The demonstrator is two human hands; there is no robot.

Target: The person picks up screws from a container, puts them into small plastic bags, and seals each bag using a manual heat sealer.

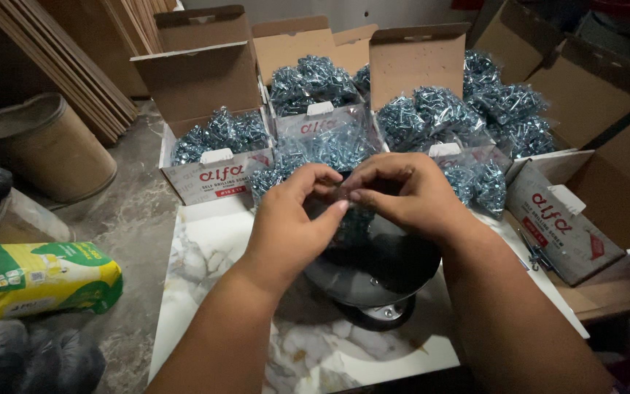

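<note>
Left hand [291, 219] and right hand [402, 191] — fingertips pinched together on the neck of a clear bag of screws [351, 219], held over a dark round scale pan [373, 270]. Far side: open cartons [216, 157] of bagged screws [315, 80], packed edge to edge. Marble slab [205, 270] bare at near left (some room there). Right edge: tipped carton [566, 230]. Floor left — green sack [38, 281], fibre drum [45, 146].

A single head-worn camera looks steeply down and forward over the marble-patterned counter [205, 248], close above it. Open cardboard boxes [216, 157] line the counter's far edge; beyond them the dim background is probably a wall.
</note>
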